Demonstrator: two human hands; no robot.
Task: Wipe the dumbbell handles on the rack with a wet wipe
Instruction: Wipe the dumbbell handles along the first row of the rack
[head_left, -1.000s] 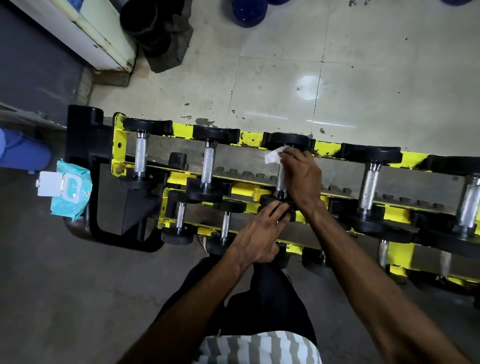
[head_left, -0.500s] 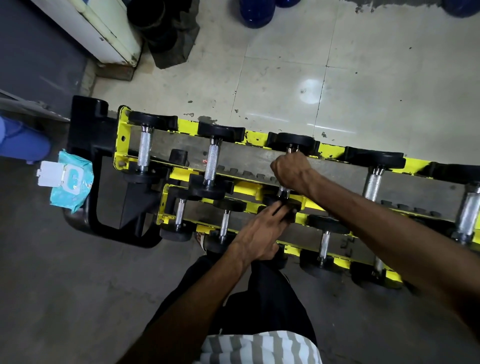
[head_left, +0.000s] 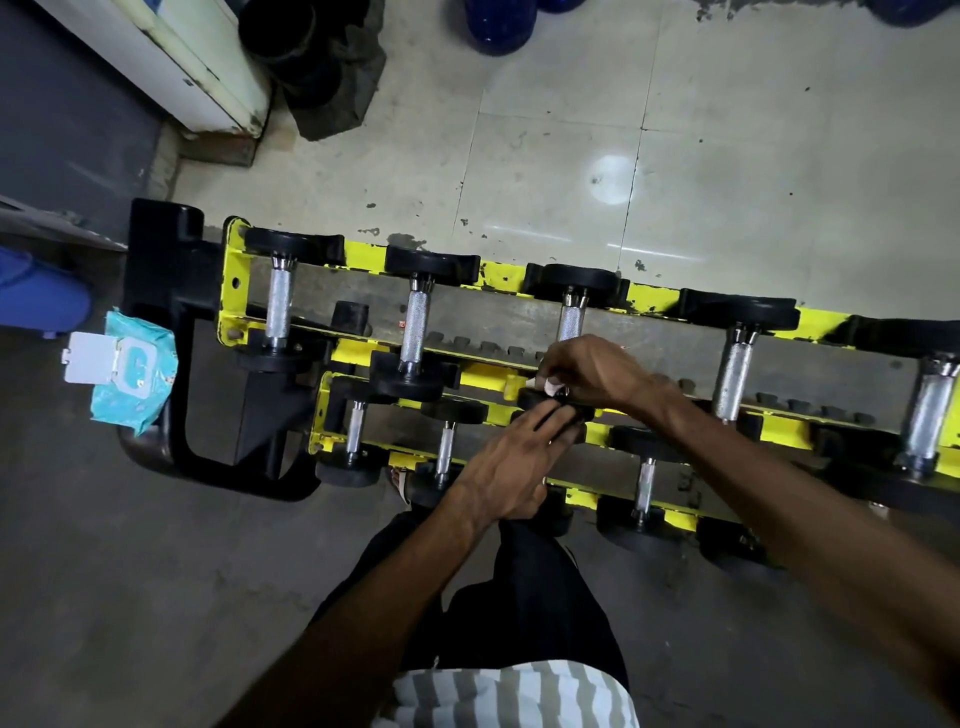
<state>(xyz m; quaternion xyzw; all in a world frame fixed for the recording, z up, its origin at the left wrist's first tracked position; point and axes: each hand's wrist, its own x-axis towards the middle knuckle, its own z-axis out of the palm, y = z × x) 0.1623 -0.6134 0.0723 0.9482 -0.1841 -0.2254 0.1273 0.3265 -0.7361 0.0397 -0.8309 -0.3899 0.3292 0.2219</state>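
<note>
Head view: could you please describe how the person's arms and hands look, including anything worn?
The left hand and the right hand are ungloved. The left forearm and right forearm are uncovered, with no sleeve, watch or wristband showing. Lower down are a grey-and-white striped top and black trousers.

Gym: yellow dumbbell rack (head_left: 498, 275)

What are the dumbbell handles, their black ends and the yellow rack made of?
The handles look like steel: silvery, shiny, with rough crosshatched grip. The black ends look dull, maybe rubber, hard to tell. The rack seems painted metal; its yellow paint is chipped.
</note>
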